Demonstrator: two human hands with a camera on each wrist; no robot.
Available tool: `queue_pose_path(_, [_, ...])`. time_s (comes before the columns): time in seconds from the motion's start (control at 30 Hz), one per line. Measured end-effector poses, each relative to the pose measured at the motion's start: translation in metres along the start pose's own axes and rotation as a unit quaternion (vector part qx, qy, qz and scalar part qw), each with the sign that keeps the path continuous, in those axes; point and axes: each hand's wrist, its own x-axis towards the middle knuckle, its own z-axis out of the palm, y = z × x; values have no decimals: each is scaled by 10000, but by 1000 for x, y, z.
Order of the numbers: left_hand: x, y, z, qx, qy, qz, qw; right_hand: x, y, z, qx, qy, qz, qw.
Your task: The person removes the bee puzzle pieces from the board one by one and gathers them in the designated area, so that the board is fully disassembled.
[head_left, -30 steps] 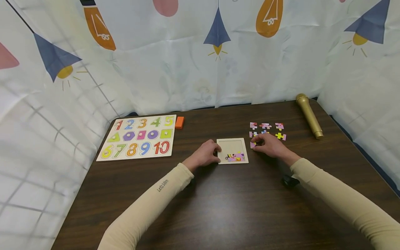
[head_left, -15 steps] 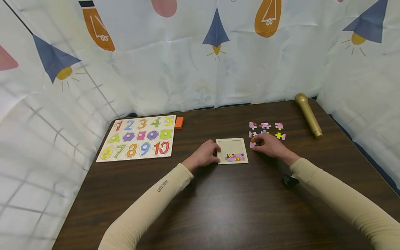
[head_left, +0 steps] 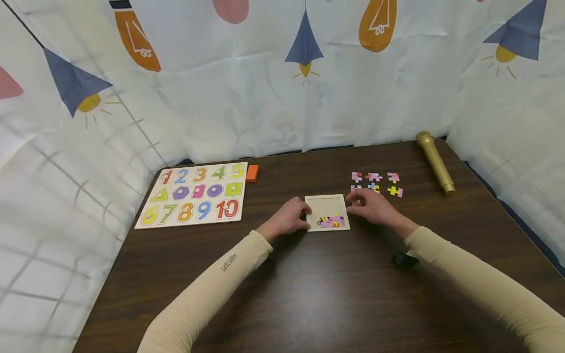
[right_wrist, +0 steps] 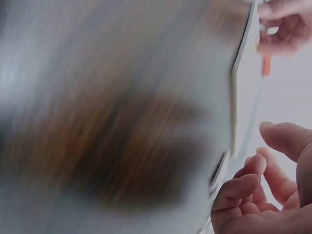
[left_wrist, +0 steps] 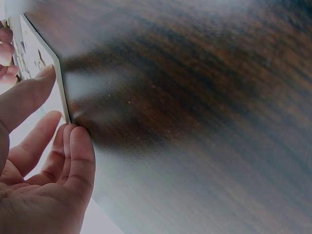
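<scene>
My left hand point(head_left: 289, 216) grips the left edge of a small square wooden puzzle tray point(head_left: 324, 203). In the left wrist view its thumb and fingertips meet the tray's edge. Joined pink and yellow jigsaw pieces point(head_left: 332, 222) lie along the tray's lower right inside. Just off the tray's right edge is my right hand point(head_left: 372, 207), thumb and fingers apart, with nothing visible between them in the right wrist view. Under its fingers a jigsaw piece point(head_left: 355, 202) is partly hidden. Several loose pieces lie in rows behind it, among them a yellow-and-pink piece point(head_left: 395, 191).
A wooden number-and-shape board point(head_left: 192, 196) lies at the back left, an orange block point(head_left: 252, 173) beside its corner. At the back right rests a gold microphone point(head_left: 436, 164). A printed white curtain point(head_left: 247, 108) encloses the dark table point(head_left: 309, 294).
My right hand has moved left from the lower-left loose piece to the tray's right edge, uncovering the middle piece behind it. The left hand has stayed at the tray.
</scene>
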Motion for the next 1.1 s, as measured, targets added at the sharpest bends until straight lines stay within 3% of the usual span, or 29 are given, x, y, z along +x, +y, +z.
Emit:
queue_pose_path(0.37, [0, 0, 0, -20, 55, 39, 10000, -8, -29, 23, 339, -468, -355, 9977])
queue_pose_path(0.67, [-1, 1, -1, -26, 98, 114, 9999, 0, -29, 31, 360, -533, -274, 9976])
queue_pose_path(1.1, [2, 6, 2, 125, 135, 314, 9993, 1, -34, 38, 243, -491, -521, 9971])
